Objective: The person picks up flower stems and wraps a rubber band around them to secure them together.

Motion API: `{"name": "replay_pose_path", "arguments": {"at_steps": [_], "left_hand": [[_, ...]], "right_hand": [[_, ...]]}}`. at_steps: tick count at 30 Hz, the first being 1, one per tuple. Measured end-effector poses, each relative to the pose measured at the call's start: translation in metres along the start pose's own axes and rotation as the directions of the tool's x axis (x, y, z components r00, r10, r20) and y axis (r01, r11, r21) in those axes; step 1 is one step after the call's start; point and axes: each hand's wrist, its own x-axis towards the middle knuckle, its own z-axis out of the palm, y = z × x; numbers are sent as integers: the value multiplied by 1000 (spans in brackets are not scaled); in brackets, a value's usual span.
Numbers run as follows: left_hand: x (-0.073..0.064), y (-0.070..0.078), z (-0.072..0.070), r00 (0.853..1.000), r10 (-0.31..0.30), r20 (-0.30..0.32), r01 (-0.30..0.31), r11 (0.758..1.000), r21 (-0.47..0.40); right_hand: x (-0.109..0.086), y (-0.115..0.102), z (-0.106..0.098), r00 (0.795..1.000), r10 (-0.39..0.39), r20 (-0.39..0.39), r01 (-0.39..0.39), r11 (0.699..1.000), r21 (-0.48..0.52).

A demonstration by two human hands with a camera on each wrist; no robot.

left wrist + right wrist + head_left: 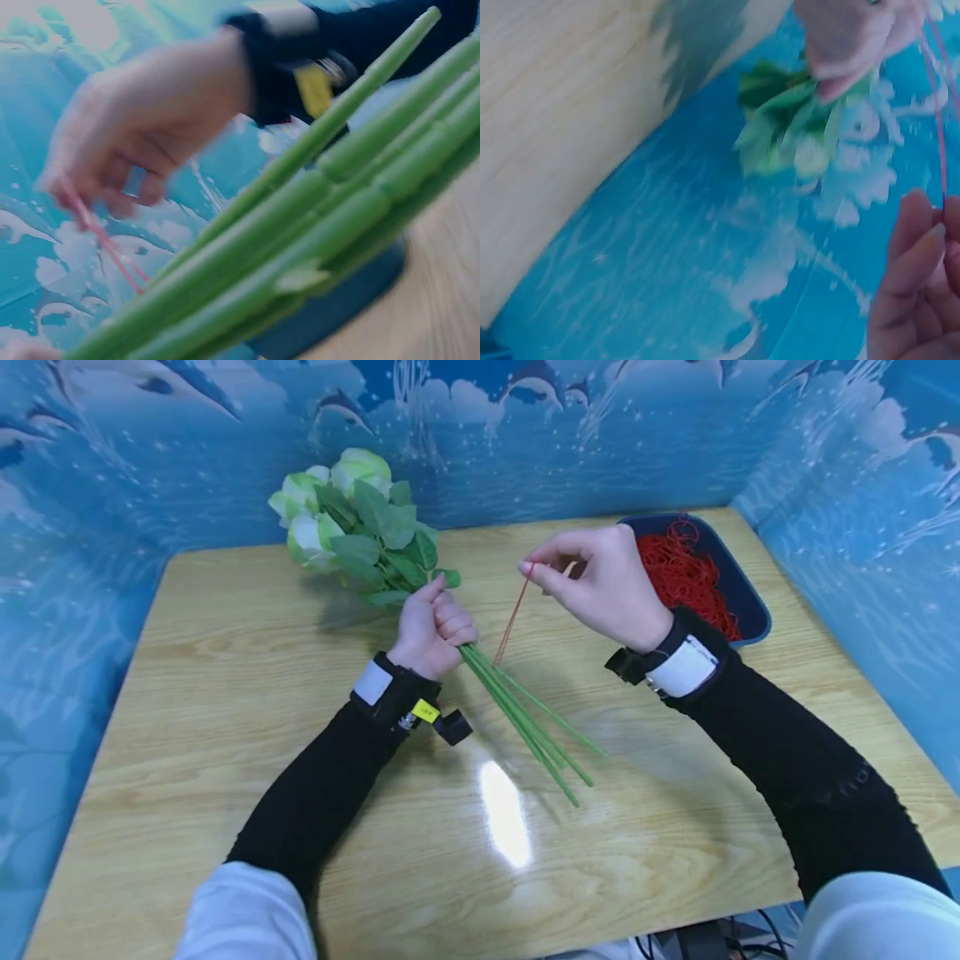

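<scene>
My left hand (pixel 435 627) grips a bunch of artificial flowers by their green stems (pixel 528 718), just below the leaves (pixel 386 539). Pale green-white blooms (pixel 311 539) point to the far left, while the stem ends spread toward the near right. Thumb and index finger of my right hand (pixel 603 581) pinch a red rubber band (pixel 512 622), drawn out into a taut, narrow loop that runs down to the stems. In the left wrist view the band (pixel 105 238) meets the stems (pixel 300 217). The right wrist view shows the pinching fingertips (pixel 922 240) close up.
A dark blue tray (pixel 753 610) heaped with red rubber bands (pixel 686 572) stands at the back right of the wooden table (pixel 247 693). Blue sea-patterned walls (pixel 480 460) rise behind and at both sides. Black cables (pixel 772 935) lie below the front edge.
</scene>
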Motion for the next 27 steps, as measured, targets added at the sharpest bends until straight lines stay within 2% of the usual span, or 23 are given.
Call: {"name": "replay_pose_path", "arguments": {"at_steps": [2,5,7,9,11,14,16,17,19,20,21,23,25,26,27], "left_hand": [[-5,6,1,999,-28,46,34,992,-124],[-15,13,3,989,-46,137,85,952,-293],[-21,17,5,982,-24,188,97,917,-388],[-26,22,5,977,41,211,63,885,-462],[-30,27,5,971,119,206,10,844,-537],[-32,35,5,958,243,152,-101,783,-614],[-33,39,5,946,307,103,-172,747,-642],[-32,40,5,939,336,79,-209,734,-646],[-30,40,5,916,401,36,-291,721,-629],[-28,40,5,896,445,17,-348,724,-596],[-25,38,5,871,492,3,-409,728,-550],[-20,34,4,816,578,-15,-521,725,-450],[-14,29,2,761,648,-27,-617,710,-339],[-12,27,1,744,667,-26,-643,706,-298],[-11,24,-1,735,677,-25,-657,703,-272]], "right_hand": [[-1,8,-2,1000,9,-22,-9,1000,10],[-4,26,6,996,70,-52,-66,995,71],[-8,39,17,993,95,-67,-89,992,88],[-15,48,31,994,71,-87,-65,995,73],[-24,53,46,993,14,-115,-11,1000,29],[-38,54,68,982,-142,-123,130,986,-105],[-47,50,80,955,-274,-112,250,950,-187],[-51,48,85,933,-345,-98,317,921,-226],[-56,42,92,874,-478,-86,437,851,-291],[-58,39,95,841,-535,-83,491,818,-299],[-60,35,97,805,-587,-80,538,781,-316],[-62,27,99,755,-651,-77,597,732,-328],[-63,19,99,726,-684,-75,632,705,-321],[-63,14,98,719,-691,-76,642,702,-310],[-62,10,98,717,-692,-77,646,703,-297]]}}
